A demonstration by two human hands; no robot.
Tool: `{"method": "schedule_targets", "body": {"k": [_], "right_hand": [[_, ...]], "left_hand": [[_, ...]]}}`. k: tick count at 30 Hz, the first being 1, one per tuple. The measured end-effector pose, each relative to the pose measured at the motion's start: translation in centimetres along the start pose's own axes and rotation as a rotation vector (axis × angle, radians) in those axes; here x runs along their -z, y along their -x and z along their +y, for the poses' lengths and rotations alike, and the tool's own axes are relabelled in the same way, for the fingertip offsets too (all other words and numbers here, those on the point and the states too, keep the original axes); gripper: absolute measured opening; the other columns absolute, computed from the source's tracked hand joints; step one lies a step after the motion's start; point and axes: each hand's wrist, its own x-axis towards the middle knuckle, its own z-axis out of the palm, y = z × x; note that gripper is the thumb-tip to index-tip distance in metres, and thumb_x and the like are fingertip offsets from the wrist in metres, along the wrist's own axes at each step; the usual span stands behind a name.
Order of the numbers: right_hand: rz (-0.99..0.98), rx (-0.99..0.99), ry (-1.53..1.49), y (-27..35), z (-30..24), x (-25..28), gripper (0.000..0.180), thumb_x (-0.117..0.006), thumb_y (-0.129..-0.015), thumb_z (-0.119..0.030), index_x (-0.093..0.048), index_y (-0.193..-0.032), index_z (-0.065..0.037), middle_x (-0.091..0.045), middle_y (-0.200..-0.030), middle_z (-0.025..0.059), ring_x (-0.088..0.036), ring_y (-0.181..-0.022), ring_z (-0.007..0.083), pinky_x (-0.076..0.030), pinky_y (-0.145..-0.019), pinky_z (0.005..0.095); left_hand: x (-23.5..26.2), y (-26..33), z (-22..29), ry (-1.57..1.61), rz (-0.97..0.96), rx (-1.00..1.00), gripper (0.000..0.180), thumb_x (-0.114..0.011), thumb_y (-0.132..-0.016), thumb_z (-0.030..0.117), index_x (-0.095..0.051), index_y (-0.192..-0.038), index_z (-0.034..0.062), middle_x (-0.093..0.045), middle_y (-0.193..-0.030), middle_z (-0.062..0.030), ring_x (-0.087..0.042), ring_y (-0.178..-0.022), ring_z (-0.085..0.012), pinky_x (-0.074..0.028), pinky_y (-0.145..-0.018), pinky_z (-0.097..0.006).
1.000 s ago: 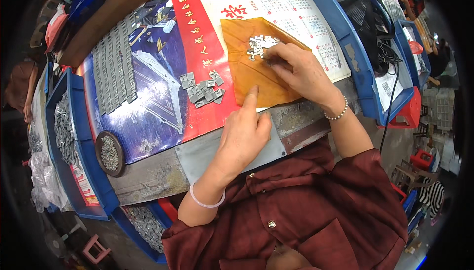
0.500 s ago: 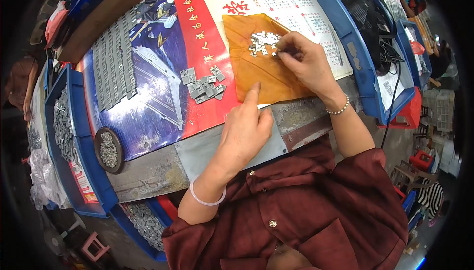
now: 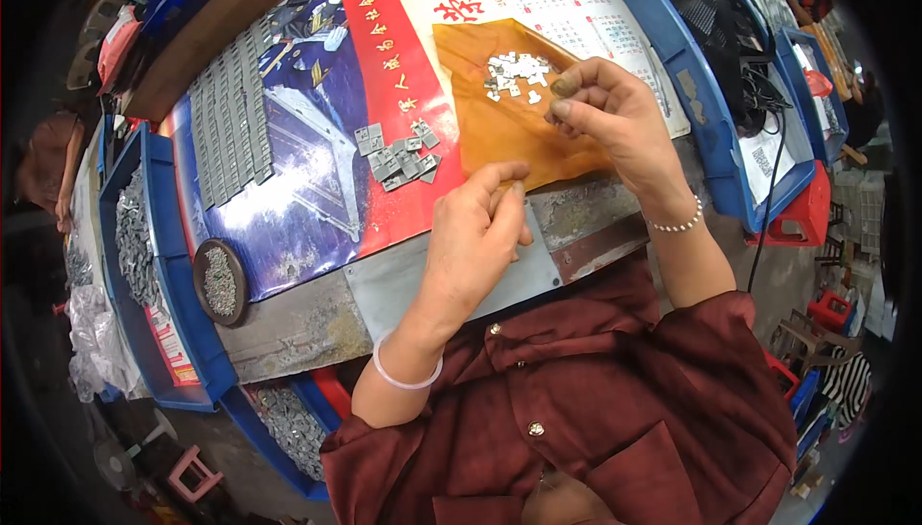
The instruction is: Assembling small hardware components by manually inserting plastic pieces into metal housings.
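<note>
Right hand (image 3: 634,126) has drawn back, fingers (image 3: 597,71) curled.

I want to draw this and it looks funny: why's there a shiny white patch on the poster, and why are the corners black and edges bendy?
Head view: the patch looks like glare on the glossy poster; head view: the fisheye lens leaves dark corners and bends straight edges, like the right-hand blue tray; head view: small pieces look washed-out white.

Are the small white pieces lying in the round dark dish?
No, the small white pieces lie on the amber sheet, apart from the round dark dish.
</note>
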Motion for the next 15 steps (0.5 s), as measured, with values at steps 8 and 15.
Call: {"method": "schedule_targets", "body": {"k": [8, 15], "right_hand": [[-0.030, -0.047, -0.140, 5.2, -0.4, -3.9, 0.018, -0.065, -0.085, -0.002, -0.056, -0.101, 0.000, -0.063, -0.085, 0.0034, -0.061, -0.076, 0.0070, -0.048, -0.067, 0.0188], [-0.035, 0.111, -0.091, 6.6, 0.7, -5.1, 0.017, -0.066, -0.084, 0.000, -0.057, -0.099, 0.001, -0.062, -0.085, 0.0019, -0.060, -0.079, 0.0056, -0.048, -0.067, 0.0191]], "left_hand": [[-1.0, 3.4, -0.2, 0.423, 0.111, -0.083, 0.021, -0.053, -0.097, 0.014, -0.058, -0.111, -0.0002, -0.059, -0.063, -0.0038, -0.048, -0.048, -0.0047, -0.038, -0.045, -0.016], [-1.6, 4.7, -0.4, 0.373, 0.207, -0.035, 0.011, -0.056, -0.096, 0.013, -0.058, -0.098, 0.0024, -0.056, -0.059, -0.0015, -0.046, -0.046, -0.0035, -0.033, -0.043, -0.016]]}}
